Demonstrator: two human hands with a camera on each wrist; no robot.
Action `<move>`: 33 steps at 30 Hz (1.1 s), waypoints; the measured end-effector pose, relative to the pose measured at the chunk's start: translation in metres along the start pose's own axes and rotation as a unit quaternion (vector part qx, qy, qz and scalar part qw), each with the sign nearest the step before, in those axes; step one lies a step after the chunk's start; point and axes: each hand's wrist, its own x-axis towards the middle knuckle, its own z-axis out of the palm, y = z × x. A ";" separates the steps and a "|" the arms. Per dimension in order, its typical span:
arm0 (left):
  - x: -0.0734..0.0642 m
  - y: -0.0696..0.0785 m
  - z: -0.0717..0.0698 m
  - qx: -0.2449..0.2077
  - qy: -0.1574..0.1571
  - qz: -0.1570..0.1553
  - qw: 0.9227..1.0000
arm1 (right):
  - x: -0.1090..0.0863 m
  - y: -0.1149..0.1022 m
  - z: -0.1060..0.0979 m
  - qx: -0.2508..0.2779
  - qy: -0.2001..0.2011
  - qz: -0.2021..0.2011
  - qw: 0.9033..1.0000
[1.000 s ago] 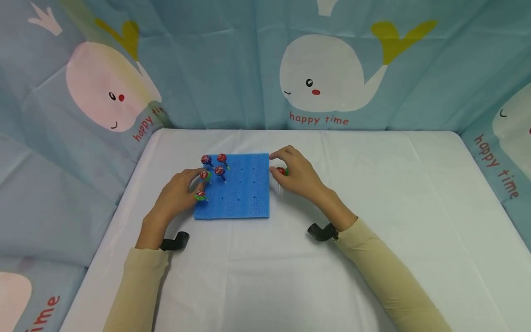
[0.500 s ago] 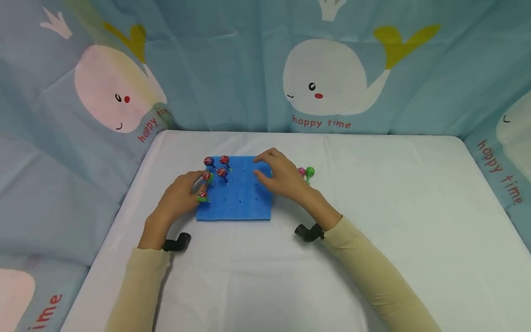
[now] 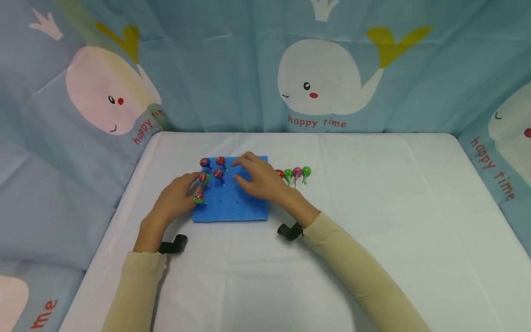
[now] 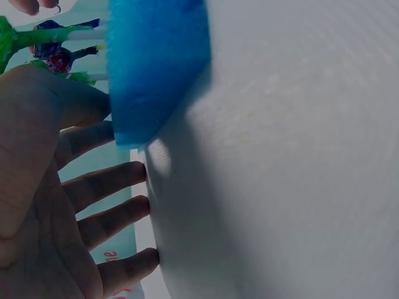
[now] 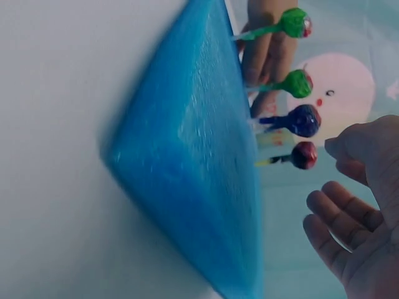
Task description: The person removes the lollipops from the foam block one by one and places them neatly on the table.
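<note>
A blue foam board (image 3: 230, 212) with small holes lies on the table. Lollipops stand along its left and back part: a blue-and-red one (image 3: 205, 162), a red one (image 3: 221, 160), and another dark-wrapped one (image 3: 218, 174). Two green-and-red lollipops rise at the left edge, the nearer lollipop (image 3: 199, 198) overlapping my left hand (image 3: 176, 198) from above. That hand braces the board's left side, thumb at the foam and fingers (image 4: 106, 187) extended down to the table. Above the board's right half hovers my right hand (image 3: 265, 180), thumb and fingers spread, nothing between them.
Right of the board, a row of lollipops shows past my right wrist: a red one (image 3: 280, 173), green ones, and a pink one (image 3: 297, 172). White cloth covers the table (image 3: 373, 193). A blue whale-print curtain (image 3: 232, 69) hangs behind and at the sides.
My right hand has travelled left from beside the board to over it, uncovering the row of lollipops on the right. My left hand keeps its place at the board's left edge.
</note>
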 end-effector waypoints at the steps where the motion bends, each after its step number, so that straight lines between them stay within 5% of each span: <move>1: 0.000 0.000 0.000 -0.003 0.000 0.003 1.000 | 0.001 -0.001 0.001 0.004 -0.002 -0.002 1.000; 13: -0.001 -0.001 -0.002 -0.003 -0.017 0.011 1.000 | 0.010 -0.013 0.007 0.016 -0.022 0.005 1.000; 26: -0.001 0.004 0.000 0.039 0.014 -0.016 0.999 | 0.018 -0.015 0.012 0.016 -0.020 -0.005 1.000; 33: -0.004 -0.004 -0.008 -0.019 -0.034 0.001 0.999 | 0.021 -0.018 0.018 0.013 -0.024 0.003 1.000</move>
